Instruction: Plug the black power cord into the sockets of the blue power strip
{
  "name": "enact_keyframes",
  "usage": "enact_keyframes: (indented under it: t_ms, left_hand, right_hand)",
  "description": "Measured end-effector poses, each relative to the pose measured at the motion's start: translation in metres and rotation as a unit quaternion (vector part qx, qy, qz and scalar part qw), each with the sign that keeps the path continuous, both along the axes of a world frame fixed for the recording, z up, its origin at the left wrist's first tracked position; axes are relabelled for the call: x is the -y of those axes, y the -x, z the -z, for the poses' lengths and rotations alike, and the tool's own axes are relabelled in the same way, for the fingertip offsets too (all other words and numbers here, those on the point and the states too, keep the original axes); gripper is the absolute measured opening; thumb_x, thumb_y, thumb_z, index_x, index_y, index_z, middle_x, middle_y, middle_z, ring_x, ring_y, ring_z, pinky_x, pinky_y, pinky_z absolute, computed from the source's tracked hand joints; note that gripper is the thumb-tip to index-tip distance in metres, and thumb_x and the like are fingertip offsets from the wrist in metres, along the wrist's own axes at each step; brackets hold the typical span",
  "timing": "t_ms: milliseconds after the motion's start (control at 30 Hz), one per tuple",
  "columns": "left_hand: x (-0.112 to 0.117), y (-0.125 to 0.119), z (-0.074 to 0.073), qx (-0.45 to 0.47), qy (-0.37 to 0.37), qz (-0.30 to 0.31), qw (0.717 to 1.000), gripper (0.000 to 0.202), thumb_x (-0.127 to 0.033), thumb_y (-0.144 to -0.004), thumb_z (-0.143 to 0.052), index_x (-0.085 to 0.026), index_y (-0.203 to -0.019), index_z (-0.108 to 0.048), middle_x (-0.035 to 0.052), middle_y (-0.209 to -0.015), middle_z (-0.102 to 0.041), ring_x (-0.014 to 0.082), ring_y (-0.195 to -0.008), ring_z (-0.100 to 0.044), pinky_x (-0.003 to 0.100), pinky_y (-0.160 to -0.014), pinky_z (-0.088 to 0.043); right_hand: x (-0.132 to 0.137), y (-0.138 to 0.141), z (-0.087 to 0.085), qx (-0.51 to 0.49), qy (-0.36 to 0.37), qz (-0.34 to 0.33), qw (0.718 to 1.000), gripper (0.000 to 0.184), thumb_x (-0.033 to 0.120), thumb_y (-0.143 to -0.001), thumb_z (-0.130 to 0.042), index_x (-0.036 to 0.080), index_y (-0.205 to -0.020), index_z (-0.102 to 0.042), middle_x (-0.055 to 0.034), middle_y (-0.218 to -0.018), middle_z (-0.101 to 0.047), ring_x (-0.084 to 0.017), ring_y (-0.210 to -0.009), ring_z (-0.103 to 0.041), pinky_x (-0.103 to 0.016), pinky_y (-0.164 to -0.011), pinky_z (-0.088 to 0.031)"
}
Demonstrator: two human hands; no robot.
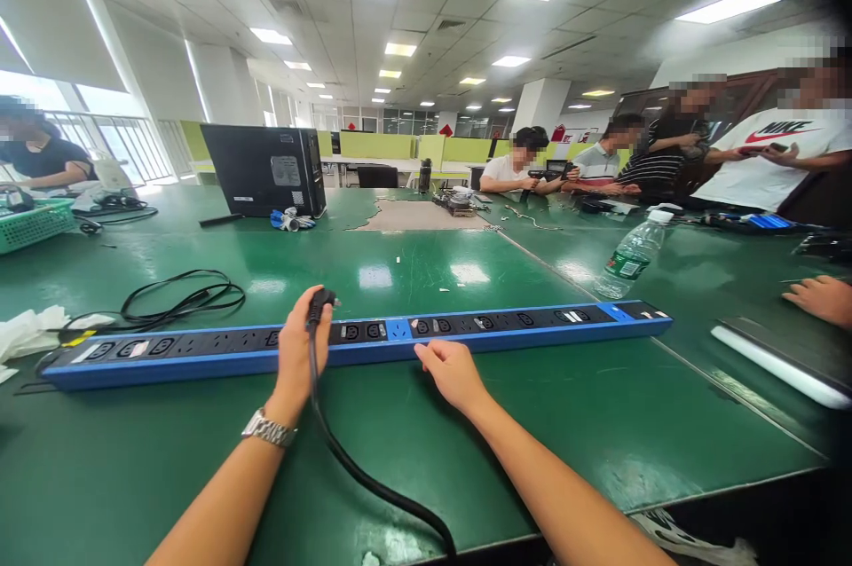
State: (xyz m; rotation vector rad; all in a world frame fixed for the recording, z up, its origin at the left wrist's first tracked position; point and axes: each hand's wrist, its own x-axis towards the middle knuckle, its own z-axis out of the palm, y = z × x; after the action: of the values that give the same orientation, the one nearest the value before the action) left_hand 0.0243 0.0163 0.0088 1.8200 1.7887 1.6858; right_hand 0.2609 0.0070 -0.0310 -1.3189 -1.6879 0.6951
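While the left hand [301, 351] grips the black plug [320, 300], prongs pointing right, the right hand [453, 373] sits curled into a loose fist with nothing visible in it, knuckles up. Its thumb is right by the front edge of the long blue power strip [166, 368], though from this angle I can't say whether skin meets metal. From the plug, a thick black cable [347, 461] drops past the steel watch [269, 428] and runs off at the bottom of the view. So where do we stand? The strip is laid out, lying lengthwise across the green table [565, 402], sockets up, and the plug is in hand; that much is done. No plug sits in any socket we can see, the blue socket [399, 330] between the hands included, so by my reckoning it's early going, with the plug and strip not yet joined. Further out, a thin black cord [183, 293] lies looped behind the strip's left end, a clear bottle [629, 257] leans just behind its right end, and beyond them all a dark computer tower [259, 171] stands with gloves [293, 220] at its foot.
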Motion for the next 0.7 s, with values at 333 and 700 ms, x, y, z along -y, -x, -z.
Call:
enact_keyframes:
  t_ms: [333, 700]
  left_hand:
    - [0.009, 0.054, 0.004, -0.174, 0.141, 0.028, 0.974, 0.033, -0.043, -0.085, -0.046, -0.028, -0.107, -0.064, 0.0032, -0.099, -0.074, 0.0238, -0.096, -0.067, 0.036, -0.085, -0.049]
    - [0.012, 0.044, 0.007, -0.287, 0.124, 0.049, 0.949, 0.033, -0.039, -0.088, -0.045, -0.031, -0.116, -0.061, 0.0049, -0.111, -0.070, 0.0253, -0.107, -0.060, 0.046, -0.100, -0.038]
  right_hand:
    - [0.004, 0.002, -0.003, 0.004, 0.006, -0.006, 1.000, 0.042, 0.046, -0.082, -0.050, 0.020, -0.049, -0.045, 0.0034, -0.048, -0.043, -0.012, -0.050, -0.039, -0.024, -0.053, -0.030]
    - [0.005, 0.002, -0.003, 0.018, 0.000, -0.012, 1.000, 0.042, 0.046, -0.082, -0.049, 0.020, -0.050, -0.043, 0.0039, -0.049, -0.038, -0.011, -0.050, -0.036, -0.025, -0.052, -0.026]
